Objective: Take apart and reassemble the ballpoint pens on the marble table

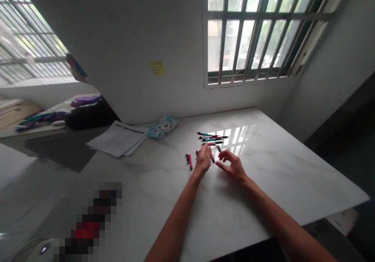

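Note:
My left hand (204,158) rests low over the tabletop, its visible finger stretched to the right. It partly covers some pens, and a red pen (212,158) shows at its right side. My right hand (233,166) is just to the right, thumb and curled fingers apart with nothing seen between them. A short dark pen (218,148) lies by its fingertips. Beyond both hands, several pens (213,137) in black, blue and red lie in a loose row. To the left, a red pen (190,162) lies beside a black pen (187,159).
White marbled table (293,176) reaches the wall. Printed papers (117,139) and a blue-white soft packet (163,127) lie at the back left. A yellow note (158,68) sticks to the wall, left of a barred window (252,31). The lower left holds a pixelated patch (88,230).

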The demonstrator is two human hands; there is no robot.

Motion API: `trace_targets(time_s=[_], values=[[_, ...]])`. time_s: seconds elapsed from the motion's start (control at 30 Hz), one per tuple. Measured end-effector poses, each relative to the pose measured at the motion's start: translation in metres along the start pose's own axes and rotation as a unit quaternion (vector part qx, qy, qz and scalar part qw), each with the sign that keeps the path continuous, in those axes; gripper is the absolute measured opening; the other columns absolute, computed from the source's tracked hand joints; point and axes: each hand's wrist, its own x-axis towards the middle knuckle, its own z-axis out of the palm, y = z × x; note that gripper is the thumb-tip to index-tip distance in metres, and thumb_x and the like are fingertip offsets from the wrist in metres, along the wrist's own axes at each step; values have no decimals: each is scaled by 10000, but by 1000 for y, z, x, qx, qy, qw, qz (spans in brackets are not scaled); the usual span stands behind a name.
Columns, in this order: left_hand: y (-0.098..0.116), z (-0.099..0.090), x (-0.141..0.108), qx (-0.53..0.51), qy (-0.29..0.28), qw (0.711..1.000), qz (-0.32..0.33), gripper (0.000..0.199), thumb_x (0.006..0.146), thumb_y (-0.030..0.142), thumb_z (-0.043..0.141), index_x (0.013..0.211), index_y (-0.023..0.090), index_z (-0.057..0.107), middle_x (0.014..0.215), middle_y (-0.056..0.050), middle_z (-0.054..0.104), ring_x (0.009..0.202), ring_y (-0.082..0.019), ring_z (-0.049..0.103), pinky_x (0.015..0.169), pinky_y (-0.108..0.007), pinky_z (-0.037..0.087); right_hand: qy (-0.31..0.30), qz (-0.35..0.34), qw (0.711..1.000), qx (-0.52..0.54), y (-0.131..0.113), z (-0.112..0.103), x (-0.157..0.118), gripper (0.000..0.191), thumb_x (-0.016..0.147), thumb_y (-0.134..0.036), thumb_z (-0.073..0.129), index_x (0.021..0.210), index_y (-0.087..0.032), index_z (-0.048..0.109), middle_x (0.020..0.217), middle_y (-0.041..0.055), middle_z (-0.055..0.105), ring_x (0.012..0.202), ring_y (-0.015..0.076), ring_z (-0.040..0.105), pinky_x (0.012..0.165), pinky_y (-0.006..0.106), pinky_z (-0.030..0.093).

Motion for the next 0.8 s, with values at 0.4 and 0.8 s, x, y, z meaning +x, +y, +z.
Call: trace_targets(time_s=[0.4,0.8], values=[[-6,22,-1,-142,104,984,25,340,752,414,843,968,161,773,777,-17,686,689,-124,620,639,-225,476,0,73,993,92,1,6,-4,314,805,-424,822,974,-222,650,914,45,729,851,217,736,762,362,651],[-17,17,-9,-162,18,982,-93,438,619,400,962,916,112,819,804,-98,795,701,-175,738,748,-314,625,219,162,909,316,7,-15,11,417,700,-382,921,1049,-247,738,929,19,751,838,160,691,769,293,568]])
